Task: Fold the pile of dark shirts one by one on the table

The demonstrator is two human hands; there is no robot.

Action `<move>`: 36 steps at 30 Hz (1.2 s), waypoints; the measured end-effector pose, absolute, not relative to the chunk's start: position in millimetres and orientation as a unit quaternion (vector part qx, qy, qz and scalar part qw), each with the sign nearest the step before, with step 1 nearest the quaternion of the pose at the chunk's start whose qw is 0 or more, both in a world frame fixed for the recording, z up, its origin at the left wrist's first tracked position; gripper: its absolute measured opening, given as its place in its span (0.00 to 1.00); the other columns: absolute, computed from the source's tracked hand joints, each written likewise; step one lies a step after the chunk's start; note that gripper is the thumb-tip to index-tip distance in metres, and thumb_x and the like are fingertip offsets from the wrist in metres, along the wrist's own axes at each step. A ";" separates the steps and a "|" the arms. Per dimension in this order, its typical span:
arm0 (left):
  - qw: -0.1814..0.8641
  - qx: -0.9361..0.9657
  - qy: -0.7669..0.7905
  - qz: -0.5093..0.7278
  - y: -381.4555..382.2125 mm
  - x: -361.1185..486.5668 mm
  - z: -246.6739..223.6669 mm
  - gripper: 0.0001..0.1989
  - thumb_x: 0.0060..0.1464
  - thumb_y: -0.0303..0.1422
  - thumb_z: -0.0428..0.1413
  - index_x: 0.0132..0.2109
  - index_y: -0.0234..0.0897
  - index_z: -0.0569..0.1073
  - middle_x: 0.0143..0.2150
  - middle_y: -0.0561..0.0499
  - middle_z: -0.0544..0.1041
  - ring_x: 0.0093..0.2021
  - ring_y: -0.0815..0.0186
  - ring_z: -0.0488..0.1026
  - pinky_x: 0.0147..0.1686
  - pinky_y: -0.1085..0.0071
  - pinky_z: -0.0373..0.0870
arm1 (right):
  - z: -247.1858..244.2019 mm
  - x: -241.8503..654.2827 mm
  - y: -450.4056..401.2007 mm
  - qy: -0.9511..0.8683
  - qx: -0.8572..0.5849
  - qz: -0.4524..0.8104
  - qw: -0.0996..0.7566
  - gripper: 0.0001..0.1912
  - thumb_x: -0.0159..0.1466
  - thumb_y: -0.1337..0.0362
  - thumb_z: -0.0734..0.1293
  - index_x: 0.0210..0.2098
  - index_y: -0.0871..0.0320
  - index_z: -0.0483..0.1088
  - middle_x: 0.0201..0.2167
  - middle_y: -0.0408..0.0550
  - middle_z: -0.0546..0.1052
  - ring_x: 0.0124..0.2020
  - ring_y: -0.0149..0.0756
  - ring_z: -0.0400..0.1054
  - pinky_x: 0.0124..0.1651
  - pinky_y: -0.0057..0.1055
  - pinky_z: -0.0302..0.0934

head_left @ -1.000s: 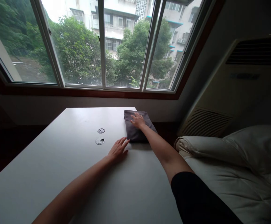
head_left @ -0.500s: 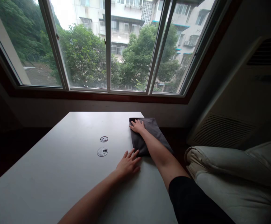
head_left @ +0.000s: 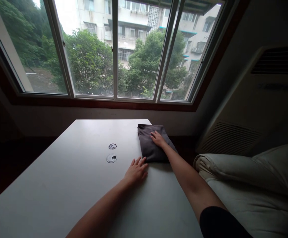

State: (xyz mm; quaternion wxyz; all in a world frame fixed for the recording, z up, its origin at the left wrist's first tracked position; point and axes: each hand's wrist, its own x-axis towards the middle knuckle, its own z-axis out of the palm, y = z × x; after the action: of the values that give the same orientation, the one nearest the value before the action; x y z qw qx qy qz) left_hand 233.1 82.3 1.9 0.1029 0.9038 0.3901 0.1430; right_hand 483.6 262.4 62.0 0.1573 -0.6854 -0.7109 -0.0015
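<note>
A dark grey folded cloth (head_left: 150, 145) lies at the right edge of the white table (head_left: 84, 188), its right side reaching the table's edge. My right hand (head_left: 158, 138) rests flat on the upper middle of the cloth, fingers spread. Near the cloth's lower left corner, my left hand (head_left: 136, 170) lies on the table with its fingers apart, the fingertips touching or close to that corner. Neither hand grips anything.
Two round inserts, one (head_left: 112, 146) behind the other (head_left: 111, 158), are set in the tabletop left of the cloth. A pale padded sofa (head_left: 245, 172) stands at the right. Beyond the table is a wide window (head_left: 91, 62).
My right hand has slid right across the cloth, away from its upper left corner. The left hand has stayed nearly in place. The view has shifted slightly.
</note>
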 end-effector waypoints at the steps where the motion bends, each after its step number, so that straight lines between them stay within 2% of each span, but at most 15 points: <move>1: 0.103 0.906 0.388 0.138 78.0 231.3 1.4 0.27 0.69 0.43 0.51 0.72 0.45 0.65 0.80 0.45 0.47 0.78 0.46 0.45 0.74 0.40 0.46 | 59.5 483.2 252.6 -0.701 -0.693 -0.008 0.166 0.29 0.76 0.53 0.57 0.72 0.56 0.63 0.74 0.57 0.56 0.75 0.47 0.50 0.74 0.41 0.46; 7: 0.104 0.928 0.345 0.090 60.2 184.1 0.5 0.32 0.72 0.50 0.46 0.76 0.47 0.57 0.79 0.45 0.50 0.78 0.48 0.45 0.74 0.43 0.42 | 41.0 481.1 198.6 -0.668 -0.721 -0.048 0.178 0.31 0.76 0.50 0.53 0.73 0.56 0.60 0.75 0.56 0.54 0.75 0.49 0.47 0.74 0.47 0.46; 11: 0.082 0.901 0.419 0.080 54.2 124.7 2.9 0.31 0.72 0.50 0.43 0.77 0.48 0.57 0.79 0.46 0.50 0.79 0.49 0.44 0.74 0.43 0.41 | 28.4 486.5 170.2 -0.661 -0.728 -0.033 0.182 0.32 0.76 0.50 0.52 0.74 0.57 0.58 0.75 0.57 0.56 0.75 0.49 0.49 0.73 0.49 0.47; 14: 0.062 0.870 0.485 0.071 49.2 89.2 3.1 0.31 0.72 0.48 0.44 0.76 0.47 0.58 0.79 0.46 0.50 0.79 0.48 0.44 0.74 0.41 0.38 | 23.7 473.4 147.9 -0.654 -0.732 -0.023 0.187 0.32 0.76 0.52 0.53 0.73 0.61 0.59 0.72 0.61 0.60 0.73 0.49 0.53 0.73 0.48 0.48; 16: 0.055 0.861 0.501 0.066 45.9 74.9 2.4 0.31 0.72 0.48 0.43 0.76 0.48 0.58 0.79 0.47 0.50 0.79 0.49 0.43 0.74 0.41 0.38 | 21.5 448.0 129.9 -0.653 -0.724 -0.060 0.216 0.31 0.76 0.53 0.54 0.71 0.63 0.62 0.72 0.62 0.59 0.74 0.51 0.51 0.73 0.49 0.46; 18: 0.053 0.858 0.507 0.061 43.2 67.3 2.0 0.31 0.72 0.49 0.43 0.76 0.48 0.58 0.80 0.47 0.49 0.79 0.49 0.42 0.74 0.41 0.39 | 17.4 411.4 108.9 -0.697 -0.674 -0.084 0.232 0.28 0.75 0.52 0.56 0.69 0.59 0.66 0.74 0.59 0.56 0.75 0.52 0.46 0.75 0.53 0.40; 20: 0.050 0.853 0.516 0.059 41.4 63.5 2.2 0.32 0.72 0.50 0.43 0.76 0.48 0.57 0.80 0.47 0.48 0.79 0.49 0.42 0.74 0.42 0.41 | 10.7 371.7 86.2 -0.777 -0.588 -0.052 0.216 0.27 0.76 0.52 0.57 0.68 0.55 0.67 0.75 0.55 0.56 0.75 0.49 0.47 0.76 0.51 0.40; 22: 0.044 0.847 0.526 0.060 40.4 60.7 2.9 0.32 0.71 0.51 0.43 0.76 0.48 0.57 0.80 0.47 0.47 0.79 0.49 0.42 0.74 0.43 0.41 | 3.5 338.5 64.7 -0.844 -0.506 0.015 0.179 0.28 0.75 0.49 0.59 0.70 0.53 0.65 0.74 0.54 0.57 0.74 0.46 0.51 0.75 0.46 0.46; 24: 0.039 0.840 0.537 0.061 39.5 57.2 3.6 0.34 0.70 0.53 0.43 0.76 0.47 0.57 0.80 0.47 0.47 0.79 0.49 0.41 0.74 0.43 0.41 | -0.9 317.9 47.4 -0.875 -0.459 0.047 0.145 0.32 0.74 0.45 0.61 0.72 0.50 0.63 0.76 0.53 0.53 0.75 0.48 0.49 0.75 0.47 0.45; 30: 0.052 0.804 0.591 0.045 32.0 39.2 1.5 0.43 0.65 0.64 0.42 0.78 0.47 0.54 0.80 0.44 0.44 0.79 0.41 0.38 0.72 0.36 0.35 | 5.8 314.0 27.9 -0.879 -0.467 0.064 0.068 0.42 0.71 0.33 0.56 0.76 0.49 0.55 0.77 0.53 0.47 0.78 0.53 0.39 0.77 0.53 0.34; 36: 0.053 0.804 0.590 0.044 22.2 25.1 -4.6 0.44 0.64 0.65 0.40 0.78 0.47 0.54 0.81 0.45 0.42 0.79 0.44 0.37 0.72 0.38 0.34 | 5.4 323.5 25.7 -0.880 -0.467 0.059 0.063 0.40 0.73 0.35 0.56 0.76 0.49 0.55 0.77 0.52 0.49 0.78 0.47 0.41 0.77 0.47 0.35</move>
State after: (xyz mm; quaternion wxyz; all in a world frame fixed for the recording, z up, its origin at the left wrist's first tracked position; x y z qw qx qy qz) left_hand 25.1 22.2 -4.6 0.0527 0.8042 0.5904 0.0440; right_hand 323.5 25.7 5.4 0.0629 -0.4671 -0.8800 0.0586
